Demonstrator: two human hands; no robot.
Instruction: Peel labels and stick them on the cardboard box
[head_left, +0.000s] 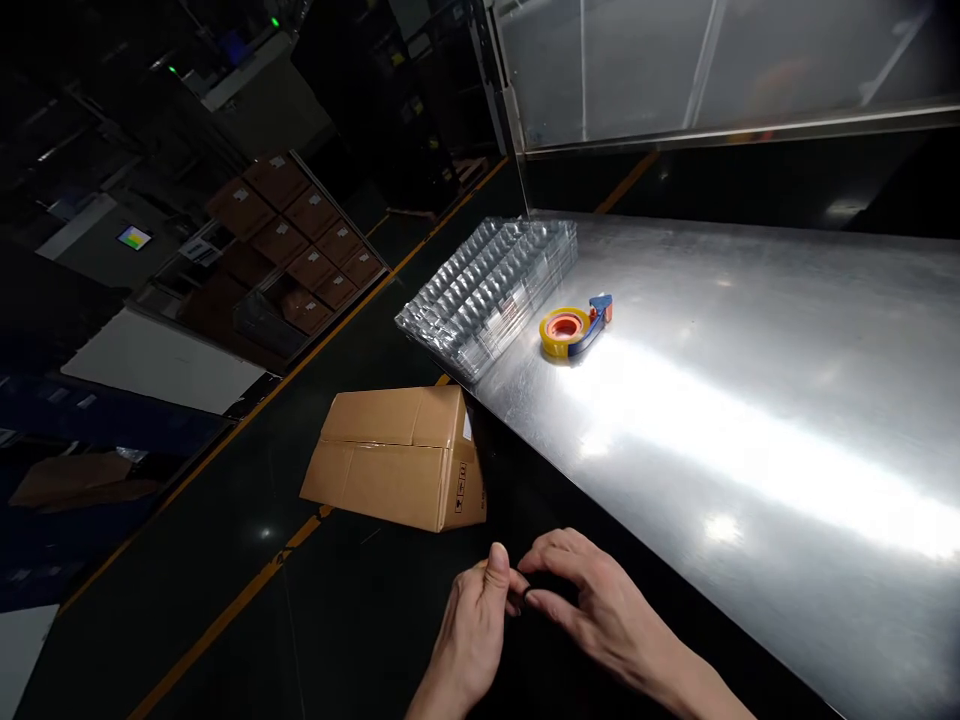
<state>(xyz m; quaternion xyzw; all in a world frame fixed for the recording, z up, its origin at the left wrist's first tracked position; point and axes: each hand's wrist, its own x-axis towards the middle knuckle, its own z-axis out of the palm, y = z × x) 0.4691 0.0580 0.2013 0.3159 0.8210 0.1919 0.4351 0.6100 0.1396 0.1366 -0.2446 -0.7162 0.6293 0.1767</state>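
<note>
My left hand (474, 630) is low in the view, thumb raised and fingers curled inward. Close against its fingertips is my right hand (600, 605), with thumb and forefinger bent round toward a pinch. A small dark loop or strip (524, 592) shows where the fingers of both hands meet; it is too small and dark to name. Both hands are in front of the metal table's edge, over the dark floor. Beyond them a closed brown cardboard box (382, 455) sits beside the table, with printed handling marks on its end.
On the metal table (750, 330) lie a tape dispenser (568, 332) with a yellow roll and a stack of clear plastic trays (495, 290) at the left corner. Stacked cartons (300, 235) stand across the floor, past yellow lines. A framed panel (637, 70) rises behind the table.
</note>
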